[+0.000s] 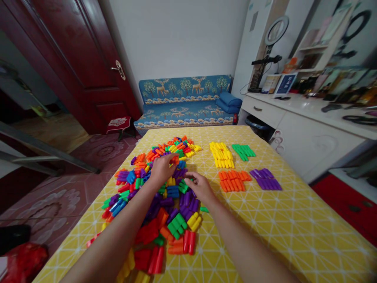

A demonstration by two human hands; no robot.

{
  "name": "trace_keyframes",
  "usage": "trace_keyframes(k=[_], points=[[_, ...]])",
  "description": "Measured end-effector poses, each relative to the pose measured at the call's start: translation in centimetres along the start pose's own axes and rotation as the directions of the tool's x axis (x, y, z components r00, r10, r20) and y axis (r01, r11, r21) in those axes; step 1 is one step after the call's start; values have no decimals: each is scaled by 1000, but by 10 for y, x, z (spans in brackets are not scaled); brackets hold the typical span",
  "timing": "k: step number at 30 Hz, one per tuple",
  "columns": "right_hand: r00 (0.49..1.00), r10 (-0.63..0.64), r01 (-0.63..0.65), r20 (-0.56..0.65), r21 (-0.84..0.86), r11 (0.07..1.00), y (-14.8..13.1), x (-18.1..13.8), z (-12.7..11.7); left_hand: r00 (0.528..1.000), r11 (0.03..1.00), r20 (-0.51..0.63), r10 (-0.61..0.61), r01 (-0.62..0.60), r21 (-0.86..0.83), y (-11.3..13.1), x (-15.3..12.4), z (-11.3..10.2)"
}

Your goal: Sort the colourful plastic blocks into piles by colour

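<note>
A big mixed pile of coloured plastic blocks [153, 204] covers the left half of a table with a yellow patterned cloth [265, 228]. My left hand [161, 169] reaches into the far part of the pile, fingers pinched on an orange block [175, 160]. My right hand [200, 186] rests on the pile's right edge, its fingers curled around a green block [185, 185]. To the right lie sorted groups: yellow blocks [221, 154], green blocks [243, 151], orange blocks [233, 180] and purple blocks [265, 179].
A blue patterned sofa [184, 102] stands beyond the table's far edge. A white cabinet [309, 129] with clutter and a ring light [276, 30] runs along the right. A dark red door [82, 59] is at the left, and a red bag [23, 259] lies on the floor.
</note>
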State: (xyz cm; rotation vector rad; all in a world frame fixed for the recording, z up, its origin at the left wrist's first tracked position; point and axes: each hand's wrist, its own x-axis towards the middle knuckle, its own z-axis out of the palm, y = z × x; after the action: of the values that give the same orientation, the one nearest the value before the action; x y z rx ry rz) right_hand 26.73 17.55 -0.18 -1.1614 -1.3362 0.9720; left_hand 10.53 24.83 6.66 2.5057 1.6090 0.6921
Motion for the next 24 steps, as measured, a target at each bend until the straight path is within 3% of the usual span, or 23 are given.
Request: trace_keyframes(k=[4,8,16,24], points=[[1000,-28,29,-7,162,986,-3,1,0,974,961,-52,219,-224,-163,21,-35,7],[997,-64,67,-36,66,996,-5,1,-3,940,900,19,341,-320,-295,29,-60,16],[990,-88,73,-108,-135,988,-2,-2,-1,944,875,56,325,-278,-396,22,-66,21],[982,24,-12,-186,63,998,-15,-3,-6,968,866,119,221,-139,-480,11,-60,30]])
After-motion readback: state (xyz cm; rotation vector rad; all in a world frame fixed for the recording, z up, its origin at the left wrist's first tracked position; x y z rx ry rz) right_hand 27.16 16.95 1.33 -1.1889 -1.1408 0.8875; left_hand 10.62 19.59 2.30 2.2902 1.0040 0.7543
